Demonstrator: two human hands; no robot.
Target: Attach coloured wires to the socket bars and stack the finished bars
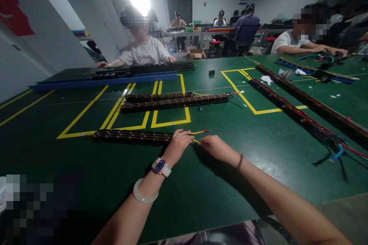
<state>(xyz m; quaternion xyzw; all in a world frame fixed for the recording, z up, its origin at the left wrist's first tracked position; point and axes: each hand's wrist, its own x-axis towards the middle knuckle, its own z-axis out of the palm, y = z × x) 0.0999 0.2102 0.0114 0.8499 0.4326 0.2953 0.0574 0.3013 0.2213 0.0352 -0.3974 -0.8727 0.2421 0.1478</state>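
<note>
Pinching noted: left hand and right hand each nip the yellow wire at the dark strip's end, on the tabletop. Wire judged light and limp (grip near its tip).

Head camera, worn by me. It looks from the near edge of the green table, forward and down towards the far edge. My left hand and right hand are close, low centre. The wide lens bends the table edges.

Yellow wire with red tip, green table, yellow tape lines.
</note>
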